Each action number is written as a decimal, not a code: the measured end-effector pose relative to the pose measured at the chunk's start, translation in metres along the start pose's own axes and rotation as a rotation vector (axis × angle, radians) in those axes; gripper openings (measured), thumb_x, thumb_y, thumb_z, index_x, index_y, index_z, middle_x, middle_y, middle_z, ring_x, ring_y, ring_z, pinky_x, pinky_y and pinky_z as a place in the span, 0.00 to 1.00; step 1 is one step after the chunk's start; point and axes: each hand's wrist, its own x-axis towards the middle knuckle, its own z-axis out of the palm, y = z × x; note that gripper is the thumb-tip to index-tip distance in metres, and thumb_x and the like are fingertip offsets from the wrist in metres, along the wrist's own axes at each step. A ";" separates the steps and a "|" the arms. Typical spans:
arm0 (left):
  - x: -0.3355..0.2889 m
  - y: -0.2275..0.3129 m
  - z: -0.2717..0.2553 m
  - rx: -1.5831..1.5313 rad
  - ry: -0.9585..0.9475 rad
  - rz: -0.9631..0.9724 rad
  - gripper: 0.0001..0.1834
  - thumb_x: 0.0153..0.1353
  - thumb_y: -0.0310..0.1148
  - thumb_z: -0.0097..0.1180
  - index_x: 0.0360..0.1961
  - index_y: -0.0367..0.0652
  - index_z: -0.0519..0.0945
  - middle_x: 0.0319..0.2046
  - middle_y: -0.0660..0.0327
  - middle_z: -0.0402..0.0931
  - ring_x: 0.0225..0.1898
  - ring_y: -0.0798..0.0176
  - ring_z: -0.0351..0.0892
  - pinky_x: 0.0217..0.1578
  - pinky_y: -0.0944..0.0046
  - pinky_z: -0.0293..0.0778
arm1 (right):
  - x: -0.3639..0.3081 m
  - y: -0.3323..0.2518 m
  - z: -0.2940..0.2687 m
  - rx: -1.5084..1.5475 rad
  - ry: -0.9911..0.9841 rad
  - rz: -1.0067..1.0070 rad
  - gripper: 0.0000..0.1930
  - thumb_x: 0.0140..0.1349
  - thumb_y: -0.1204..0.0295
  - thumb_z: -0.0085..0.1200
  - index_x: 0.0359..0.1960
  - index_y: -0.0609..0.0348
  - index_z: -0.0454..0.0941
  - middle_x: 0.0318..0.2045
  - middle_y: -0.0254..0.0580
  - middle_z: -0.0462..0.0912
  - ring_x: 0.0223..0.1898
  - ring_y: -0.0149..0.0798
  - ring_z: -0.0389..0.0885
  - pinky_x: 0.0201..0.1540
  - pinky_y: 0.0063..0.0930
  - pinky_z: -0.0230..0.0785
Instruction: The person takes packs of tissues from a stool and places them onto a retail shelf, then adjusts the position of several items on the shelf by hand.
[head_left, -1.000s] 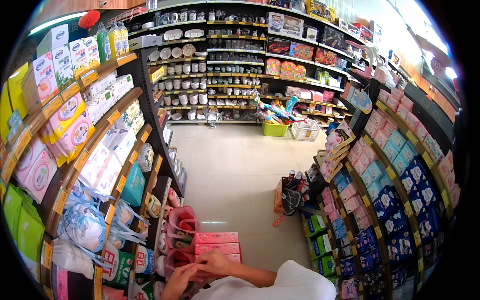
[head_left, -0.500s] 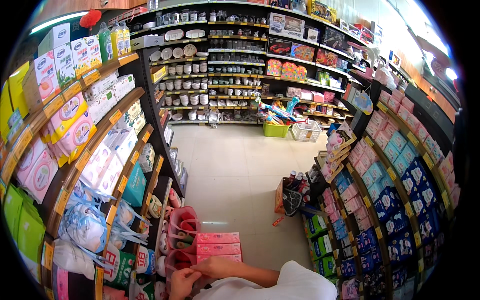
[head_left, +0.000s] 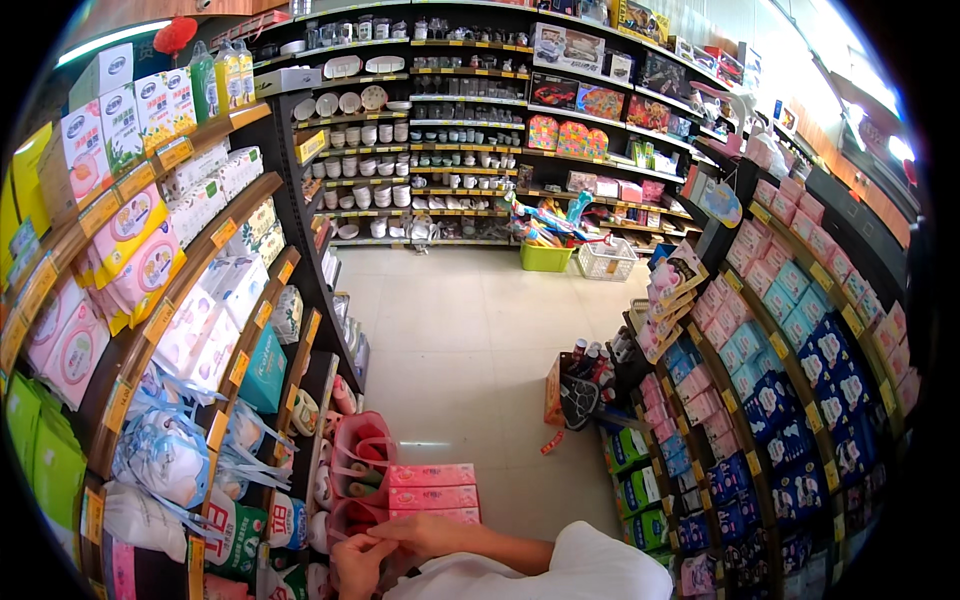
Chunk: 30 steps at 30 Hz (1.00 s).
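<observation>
our left hand (head_left: 358, 562) and right hand (head_left: 422, 533) meet at the bottom of the view, fingers curled and pinching something small between them that we cannot make out. they hover just in front of the stack of flat pink rectangular packs (head_left: 433, 492), three high, which sits beside the pink plastic carry bag (head_left: 362, 470) at the foot of the left shelf (head_left: 225, 330). in our judgement the stack could slide or topple if our hands knock its near edge, since it rests loosely. the pink bag holds a few rolled items, pink and green; we cannot tell more. farther on, an open brown cardboard box (head_left: 556, 390) on the pale tiled floor (head_left: 460, 330) holds dark bottles with red caps. beyond, a lime-green plastic bin (head_left: 546, 257) and a white wire basket (head_left: 608, 260) stand side by side; their contents are too small to tell.
</observation>
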 end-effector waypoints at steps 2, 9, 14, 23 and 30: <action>0.000 0.007 0.006 -0.045 -0.033 -0.019 0.05 0.54 0.21 0.63 0.32 0.30 0.82 0.27 0.61 0.81 0.27 0.72 0.76 0.30 0.73 0.72 | -0.002 0.008 0.003 -0.018 0.093 -0.064 0.30 0.51 0.77 0.60 0.60 0.63 0.70 0.43 0.53 0.81 0.39 0.50 0.82 0.43 0.36 0.75; -0.001 0.020 0.006 0.181 -0.291 0.035 0.16 0.68 0.38 0.49 0.44 0.35 0.79 0.35 0.55 0.81 0.32 0.58 0.80 0.39 0.52 0.74 | -0.012 0.015 0.002 -0.006 0.130 0.050 0.20 0.58 0.76 0.57 0.53 0.63 0.76 0.38 0.53 0.83 0.36 0.51 0.83 0.41 0.37 0.76; 0.003 0.029 0.003 0.138 -0.444 -0.135 0.23 0.67 0.46 0.51 0.51 0.37 0.77 0.44 0.53 0.80 0.41 0.59 0.80 0.41 0.51 0.74 | -0.017 0.013 0.004 0.016 0.225 0.094 0.14 0.59 0.75 0.57 0.47 0.62 0.80 0.30 0.51 0.83 0.29 0.51 0.83 0.34 0.37 0.76; 0.001 0.019 -0.006 -0.299 -0.597 -0.371 0.19 0.72 0.34 0.42 0.57 0.30 0.70 0.51 0.51 0.76 0.51 0.52 0.79 0.45 0.61 0.78 | -0.014 -0.006 -0.003 0.028 0.162 0.307 0.11 0.57 0.66 0.61 0.36 0.61 0.83 0.26 0.50 0.83 0.27 0.50 0.83 0.33 0.37 0.76; 0.012 -0.017 -0.041 -0.140 -0.535 -0.301 0.18 0.66 0.33 0.54 0.52 0.30 0.76 0.46 0.54 0.79 0.43 0.60 0.82 0.43 0.66 0.78 | -0.005 -0.005 0.004 0.083 0.095 0.159 0.13 0.58 0.69 0.59 0.42 0.62 0.82 0.32 0.50 0.84 0.31 0.50 0.83 0.35 0.35 0.76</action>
